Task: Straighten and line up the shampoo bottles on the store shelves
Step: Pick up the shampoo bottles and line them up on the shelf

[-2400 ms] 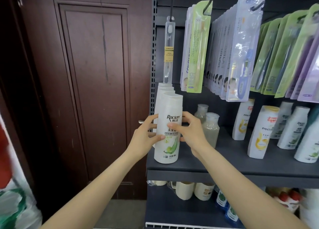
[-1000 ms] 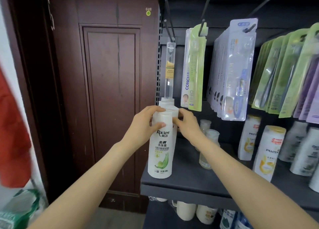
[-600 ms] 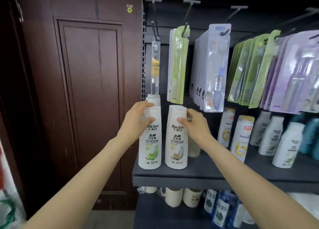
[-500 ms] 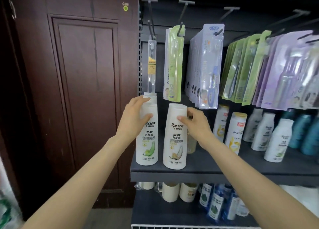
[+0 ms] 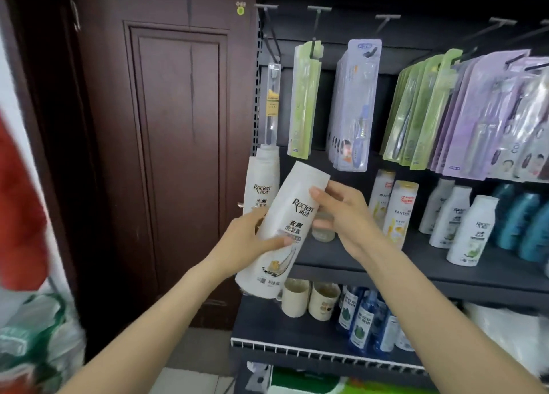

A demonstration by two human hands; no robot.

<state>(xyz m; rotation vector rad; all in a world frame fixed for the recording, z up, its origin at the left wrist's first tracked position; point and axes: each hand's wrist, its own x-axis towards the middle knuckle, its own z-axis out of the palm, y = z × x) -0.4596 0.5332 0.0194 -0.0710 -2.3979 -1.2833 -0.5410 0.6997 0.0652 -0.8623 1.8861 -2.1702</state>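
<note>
Lifted, tilted bottle (image 5: 282, 230), base hiding shelf edge (image 5: 386, 277)

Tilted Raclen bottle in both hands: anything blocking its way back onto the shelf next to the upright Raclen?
Nothing visible on the shelf front beside the upright Raclen. A small clear bottle stands further back, behind the right hand. The left hand grips the tilted bottle, whose base hangs below the shelf edge, so it must lift first.
</note>
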